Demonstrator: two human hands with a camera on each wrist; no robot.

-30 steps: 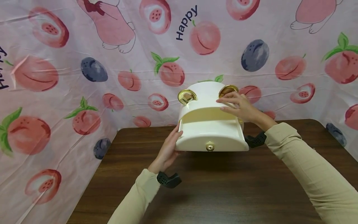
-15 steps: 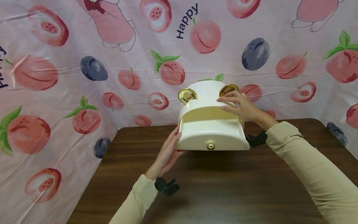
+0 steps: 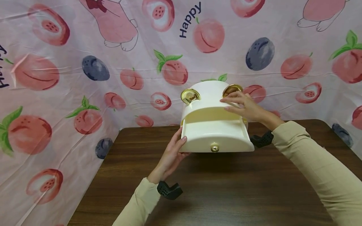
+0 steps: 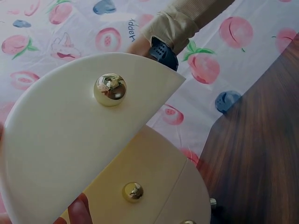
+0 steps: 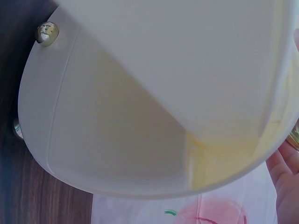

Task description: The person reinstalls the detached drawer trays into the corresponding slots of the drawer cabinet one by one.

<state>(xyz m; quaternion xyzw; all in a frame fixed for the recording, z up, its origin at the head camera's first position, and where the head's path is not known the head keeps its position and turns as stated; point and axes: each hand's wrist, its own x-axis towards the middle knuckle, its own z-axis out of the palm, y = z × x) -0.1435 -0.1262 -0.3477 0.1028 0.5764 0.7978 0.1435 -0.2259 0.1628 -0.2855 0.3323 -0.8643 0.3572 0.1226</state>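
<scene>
A glossy white box (image 3: 209, 91) with a rounded top and two round gold ears (image 3: 190, 95) stands on the table. Its upper drawer (image 3: 216, 142) is pulled out toward me, a gold knob (image 3: 214, 147) on its curved front. My left hand (image 3: 172, 155) grips the drawer's left front corner, thumb on the front face and fingers at the side and below. Over the box's right top edge lies my right hand (image 3: 245, 106), fingers extended beside the right ear and thumb near the opening's rim. The left wrist view shows a second gold knob (image 4: 133, 192) on the lower front.
The dark wood table (image 3: 226, 194) stretches in front of the box and to both sides. A pink fruit-print cloth (image 3: 135, 103) hangs right behind it and along the sides. Small gold feet (image 4: 213, 203) show at the box's base.
My left wrist has dropped slightly and come a little nearer, with the hand still at the drawer's corner. The right hand and the drawer keep nearly the same place.
</scene>
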